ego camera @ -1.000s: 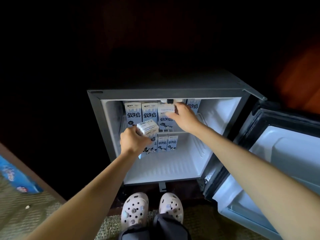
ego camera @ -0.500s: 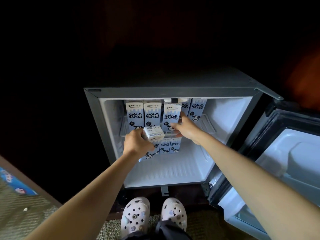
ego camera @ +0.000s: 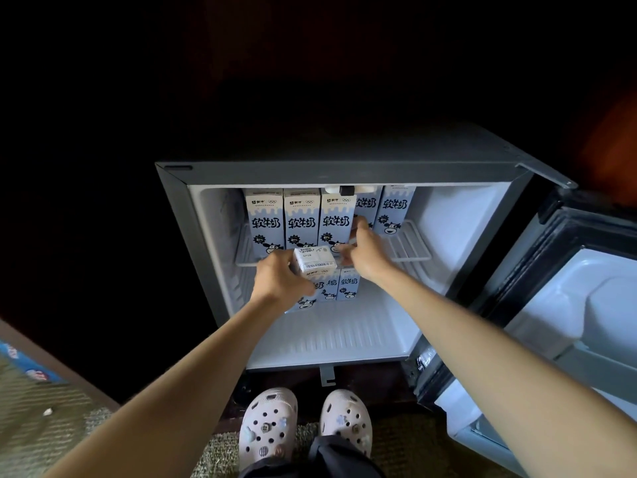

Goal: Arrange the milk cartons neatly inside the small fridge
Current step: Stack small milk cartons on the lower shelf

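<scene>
Your left hand (ego camera: 281, 282) grips a milk carton (ego camera: 314, 262) tilted just in front of the wire shelf (ego camera: 410, 243) of the small fridge (ego camera: 344, 174). Your right hand (ego camera: 368, 255) pinches the third shelf carton (ego camera: 336, 219), which stands upright in its row.

right hand (ego camera: 367, 251) lowered, top to side of third carton (ego camera: 336, 220)

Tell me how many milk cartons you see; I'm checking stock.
8. Five cartons stand on the shelf, one is in the left hand, two stand below the shelf. Others may be hidden behind.
</scene>
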Action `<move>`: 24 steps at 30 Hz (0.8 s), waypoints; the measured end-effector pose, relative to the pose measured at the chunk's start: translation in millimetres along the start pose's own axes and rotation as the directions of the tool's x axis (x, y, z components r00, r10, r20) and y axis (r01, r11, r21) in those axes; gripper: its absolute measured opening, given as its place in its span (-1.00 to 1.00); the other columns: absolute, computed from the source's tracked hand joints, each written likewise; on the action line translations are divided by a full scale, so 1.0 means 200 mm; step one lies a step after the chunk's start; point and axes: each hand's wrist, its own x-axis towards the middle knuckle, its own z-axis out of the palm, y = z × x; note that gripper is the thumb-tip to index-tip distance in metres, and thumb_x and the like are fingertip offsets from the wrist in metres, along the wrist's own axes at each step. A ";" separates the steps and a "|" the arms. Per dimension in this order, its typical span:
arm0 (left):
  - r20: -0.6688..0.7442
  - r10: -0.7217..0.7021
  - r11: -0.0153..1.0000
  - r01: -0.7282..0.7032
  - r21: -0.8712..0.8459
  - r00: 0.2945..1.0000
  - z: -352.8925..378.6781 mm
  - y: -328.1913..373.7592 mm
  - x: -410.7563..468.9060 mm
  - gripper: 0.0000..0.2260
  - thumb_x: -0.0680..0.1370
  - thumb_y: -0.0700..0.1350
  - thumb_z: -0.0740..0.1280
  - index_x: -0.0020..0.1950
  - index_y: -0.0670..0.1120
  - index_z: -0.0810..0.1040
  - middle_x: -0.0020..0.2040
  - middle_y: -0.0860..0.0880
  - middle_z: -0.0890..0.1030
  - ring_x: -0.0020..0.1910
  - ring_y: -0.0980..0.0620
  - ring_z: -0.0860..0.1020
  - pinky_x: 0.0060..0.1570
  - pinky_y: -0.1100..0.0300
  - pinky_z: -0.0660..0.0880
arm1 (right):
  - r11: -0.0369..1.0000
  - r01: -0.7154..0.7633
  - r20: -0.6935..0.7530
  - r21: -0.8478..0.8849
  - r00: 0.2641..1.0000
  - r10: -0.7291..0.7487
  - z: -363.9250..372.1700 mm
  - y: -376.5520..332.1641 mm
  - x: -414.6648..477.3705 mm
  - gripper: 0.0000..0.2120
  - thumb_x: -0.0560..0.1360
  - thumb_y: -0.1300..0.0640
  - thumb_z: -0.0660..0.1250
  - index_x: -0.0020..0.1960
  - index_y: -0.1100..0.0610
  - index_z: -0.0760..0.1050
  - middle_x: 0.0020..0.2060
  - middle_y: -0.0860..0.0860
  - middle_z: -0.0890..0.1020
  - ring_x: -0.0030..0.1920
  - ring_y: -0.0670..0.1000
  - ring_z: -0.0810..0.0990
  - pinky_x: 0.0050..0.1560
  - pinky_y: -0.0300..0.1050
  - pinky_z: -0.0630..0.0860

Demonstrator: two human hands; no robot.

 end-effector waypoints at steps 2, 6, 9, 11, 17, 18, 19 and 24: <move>0.005 0.013 1.000 -0.013 0.009 1.000 0.00 0.01 -0.01 -0.65 0.32 -0.33 0.47 0.09 -0.20 0.60 0.08 -0.12 0.65 -0.12 0.06 0.50 -0.44 0.44 0.37 | 0.991 0.054 -0.026 -0.124 0.998 -0.058 0.01 0.00 0.01 -0.65 0.57 0.31 0.15 0.34 0.26 0.23 -0.03 0.19 0.55 0.05 0.19 0.57 0.10 0.07 0.52; -0.018 0.000 1.000 0.000 -0.017 1.000 0.00 0.01 -0.02 -0.65 0.30 -0.34 0.48 0.07 -0.21 0.59 0.01 -0.10 0.65 -0.17 0.04 0.51 -0.58 0.56 0.35 | 0.979 0.091 -0.057 -0.182 0.993 -0.103 0.02 0.03 -0.01 -0.69 0.55 0.39 0.17 0.28 0.32 0.32 0.19 0.19 0.47 -0.02 -0.05 0.56 -0.05 -0.40 0.49; -0.044 0.007 1.000 -0.007 -0.012 0.999 0.00 0.02 -0.04 -0.64 0.28 -0.33 0.49 0.05 -0.25 0.58 -0.06 -0.10 0.64 -0.16 0.00 0.54 -0.38 0.36 0.50 | 0.981 0.134 -0.147 -0.142 0.977 -0.155 0.01 0.05 -0.09 -0.56 0.47 0.42 0.27 0.32 0.32 0.29 0.24 0.19 0.41 0.18 0.07 0.46 0.10 -0.37 0.42; -0.075 -0.007 0.999 0.004 -0.040 0.997 0.01 0.04 -0.06 -0.68 0.28 -0.32 0.49 0.02 -0.26 0.58 -0.10 -0.11 0.63 -0.16 -0.03 0.57 -0.25 0.16 0.56 | 0.974 0.210 -0.091 -0.084 0.972 -0.218 -0.02 0.07 -0.21 -0.52 0.42 0.47 0.27 0.31 0.29 0.29 0.22 0.17 0.41 0.02 -0.04 0.44 -0.11 -0.49 0.42; -0.128 0.183 0.981 -0.190 -0.041 0.975 0.08 0.22 -0.15 -0.71 0.31 -0.23 0.50 0.01 -0.23 0.61 -0.18 -0.03 0.62 -0.27 0.06 0.56 -0.43 0.39 0.49 | 0.989 0.145 0.125 0.017 0.981 -0.146 0.00 0.15 -0.48 -0.46 0.35 0.25 0.38 0.24 0.02 0.23 -0.21 -0.15 0.47 -0.30 -0.25 0.41 -0.30 -0.40 0.33; -0.105 0.226 0.973 -0.230 -0.030 0.969 0.10 0.26 -0.17 -0.70 0.32 -0.22 0.51 0.02 -0.22 0.61 -0.14 -0.03 0.64 -0.25 0.07 0.56 -0.45 0.47 0.46 | 0.990 0.117 0.012 0.078 0.993 -0.118 0.00 0.14 -0.49 -0.48 0.33 0.18 0.41 0.20 0.01 0.26 -0.15 -0.08 0.55 -0.26 -0.18 0.49 -0.26 -0.31 0.43; -0.087 0.253 0.966 -0.256 -0.025 0.963 0.12 0.29 -0.18 -0.70 0.32 -0.20 0.51 0.01 -0.22 0.60 -0.12 -0.03 0.64 -0.23 0.06 0.58 -0.43 0.48 0.47 | 0.989 0.088 -0.103 0.115 0.992 -0.077 0.00 0.12 -0.49 -0.50 0.30 0.10 0.41 0.17 0.01 0.29 -0.08 -0.02 0.59 -0.19 -0.10 0.56 -0.21 -0.19 0.52; -0.043 0.277 0.961 -0.277 -0.010 0.960 0.17 0.36 -0.16 -0.70 0.35 -0.14 0.47 0.01 -0.23 0.56 -0.03 -0.09 0.65 -0.09 -0.01 0.62 -0.32 0.22 0.58 | 0.997 0.027 -0.347 0.076 0.938 0.001 -0.10 0.09 -0.47 -0.59 0.32 0.04 0.40 0.10 0.17 0.43 -0.04 0.08 0.64 -0.04 0.11 0.61 -0.17 -0.16 0.46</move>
